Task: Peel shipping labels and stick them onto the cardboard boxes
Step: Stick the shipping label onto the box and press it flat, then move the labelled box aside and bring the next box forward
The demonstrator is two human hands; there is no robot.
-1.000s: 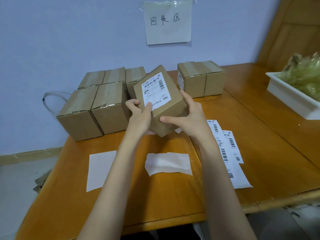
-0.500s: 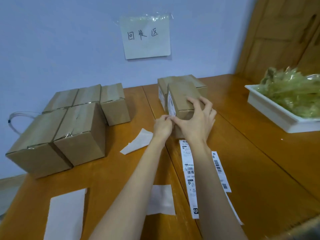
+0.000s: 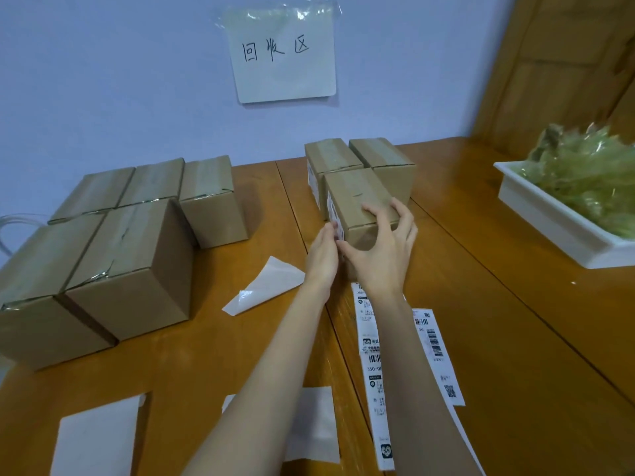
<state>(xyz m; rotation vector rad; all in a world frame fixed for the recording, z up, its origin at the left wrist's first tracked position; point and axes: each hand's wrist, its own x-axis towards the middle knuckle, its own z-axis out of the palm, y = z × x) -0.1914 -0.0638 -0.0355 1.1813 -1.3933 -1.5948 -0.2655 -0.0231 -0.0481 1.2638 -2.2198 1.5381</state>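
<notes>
A small brown cardboard box point(image 3: 357, 197) stands on the wooden table point(image 3: 522, 338), in front of two like boxes point(image 3: 381, 152). A white shipping label point(image 3: 332, 214) is stuck on its left side. My right hand point(image 3: 385, 255) grips the box's near corner, fingers curled over the top edge and thumb on the front face. My left hand point(image 3: 323, 252) lies with straight fingers against the labelled side. Two strips of printed labels point(image 3: 372, 355) lie on the table under my right forearm.
Several unlabelled boxes point(image 3: 130, 255) are grouped at the left. Peeled white backing sheets point(image 3: 264, 286) lie mid-table and near the front edge point(image 3: 99, 438). A white tray point(image 3: 549, 218) of crumpled clear tape sits at the right. A paper sign point(image 3: 281, 53) hangs on the wall.
Both hands carried the labelled box from in front of me down to the right group and set it on the table. The view turned right with it.
</notes>
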